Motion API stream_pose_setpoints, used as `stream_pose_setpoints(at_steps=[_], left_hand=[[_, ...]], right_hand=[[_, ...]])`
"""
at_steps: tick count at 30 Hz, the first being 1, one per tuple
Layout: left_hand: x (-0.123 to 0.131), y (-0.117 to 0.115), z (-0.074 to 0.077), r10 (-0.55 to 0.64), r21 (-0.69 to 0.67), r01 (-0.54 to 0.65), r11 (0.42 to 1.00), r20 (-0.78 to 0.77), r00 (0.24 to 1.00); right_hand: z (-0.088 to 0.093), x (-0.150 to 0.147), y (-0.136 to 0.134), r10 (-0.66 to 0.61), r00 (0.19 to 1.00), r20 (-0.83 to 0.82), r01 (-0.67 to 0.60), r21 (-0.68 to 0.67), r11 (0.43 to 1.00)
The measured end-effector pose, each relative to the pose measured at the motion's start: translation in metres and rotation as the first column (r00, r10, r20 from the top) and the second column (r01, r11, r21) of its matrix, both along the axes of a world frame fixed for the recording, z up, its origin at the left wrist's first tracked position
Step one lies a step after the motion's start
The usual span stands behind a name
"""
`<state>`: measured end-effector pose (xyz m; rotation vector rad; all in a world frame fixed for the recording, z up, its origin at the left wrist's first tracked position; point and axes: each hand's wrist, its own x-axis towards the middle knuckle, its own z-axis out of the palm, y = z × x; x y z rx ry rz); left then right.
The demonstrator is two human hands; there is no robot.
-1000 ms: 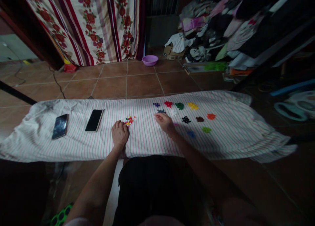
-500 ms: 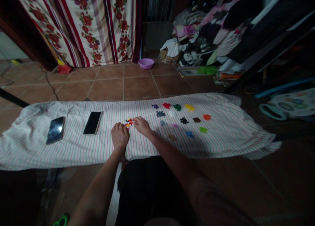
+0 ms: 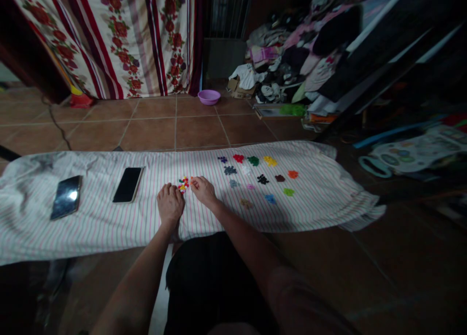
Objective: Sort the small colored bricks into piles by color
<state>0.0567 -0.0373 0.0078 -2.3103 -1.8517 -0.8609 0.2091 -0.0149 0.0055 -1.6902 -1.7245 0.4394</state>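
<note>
Head view: left hand curled on cloth, touching coloured pile. Right hand fingertips pinch at pile edge; whether a piece is held, cannot tell.

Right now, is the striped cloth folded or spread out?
Spread out: the cloth lies flat on the floor, phones and coloured piles resting on it.

Before us a cloth lies spread across the floor. Our left hand and right hand rest on it side by side, with a mixed pile of small pieces between their fingertips. One phone lies to the left and a second phone farther left. Sorted heaps lie to the right. A bowl sits behind the cloth.
</note>
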Motion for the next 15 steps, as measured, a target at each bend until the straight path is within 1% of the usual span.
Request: stream_pose_setpoints(at_steps=[6, 10, 15], left_hand=[[0.0001, -0.0004, 0.0001, 0.012, -0.009, -0.012, 1.0, 0.0, 1.0], [-0.0013, -0.0001, -0.0011, 0.003, 0.004, -0.003, 1.0, -0.02, 1.0], [-0.0033, 0.0002, -0.0035, -0.019, 0.012, 0.019, 1.0, -0.026, 0.999]], right_hand=[[-0.0064, 0.0032, -0.004, 0.007, 0.996, -0.088, -0.002, 0.053, 0.999], [-0.0083, 0.0046, -0.0026, -0.007, 0.985, -0.172, 0.014, 0.036, 0.999], [-0.0089, 0.0072, -0.0001, 0.017, 0.964, -0.265, -0.019, -0.006, 1.0]])
